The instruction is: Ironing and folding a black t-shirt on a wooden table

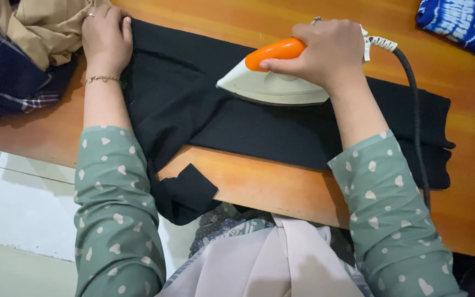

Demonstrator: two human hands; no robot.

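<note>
The black garment (193, 110) lies spread across the orange wooden table (468, 93), one corner of it drooping off the near edge toward the person's lap. On top of the garment, near its middle, sits the white iron (270, 82), and the right hand (325, 52) is wrapped tight around its orange handle (276, 50). The left hand (105, 38) lies flat with fingers loosely together on the garment's far left edge, pinning it down and gripping nothing. Risks, as I judge them: if the iron rests too long in one spot the dark cloth could scorch or go shiny; the grey cord (416, 121) trails across the right end of the garment and off the table's near edge, so a snag could jerk the iron sideways; the hanging corner could drag the cloth off its line once the left hand lets up; and that left hand, level with the iron's path along the garment, could be burned. Counted: one iron, one cord, one black garment, two hands, one tan cloth (39, 27) heaped left of the garment over one dark plaid cloth (6, 82), one blue patterned cloth (463, 22) beyond the garment's right end
</note>
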